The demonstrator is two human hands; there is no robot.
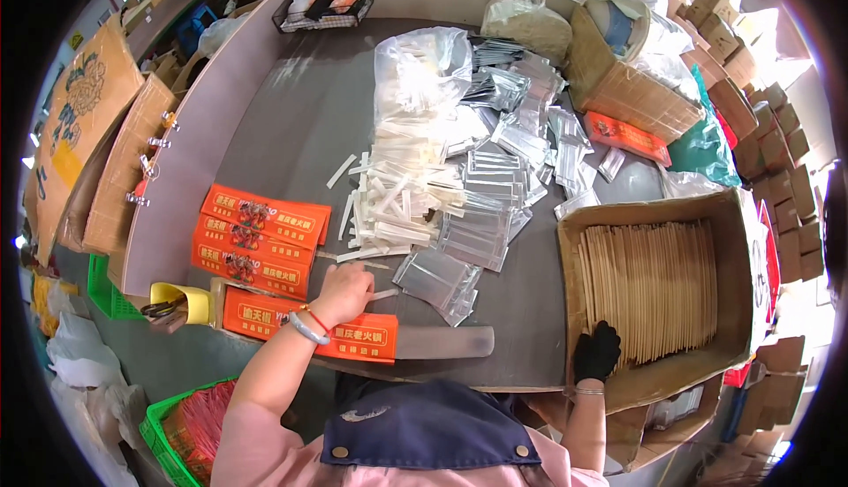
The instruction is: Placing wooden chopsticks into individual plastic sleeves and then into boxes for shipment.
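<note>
From the head camera, the person's left hand, bare with a red string and a pale bangle at the wrist, rests knuckles-up on the grey bench, its fingers curled down over the top edge of an orange paper sleeve lying along the near edge; whether the fingers actually pinch anything cannot be told. A thin white strip lies just beside that hand. The right hand wears a black glove and is closed loosely on the near end of the wooden chopsticks stacked side by side in an open cardboard box at the right of the bench. Further orange sleeves lie stacked in front of the left hand. In the middle of the bench sits a loose heap of white strips, with small clear plastic bags spread beside and behind it. A yellow tape dispenser stands at the bench's left corner, and a green crate sits below it.
</note>
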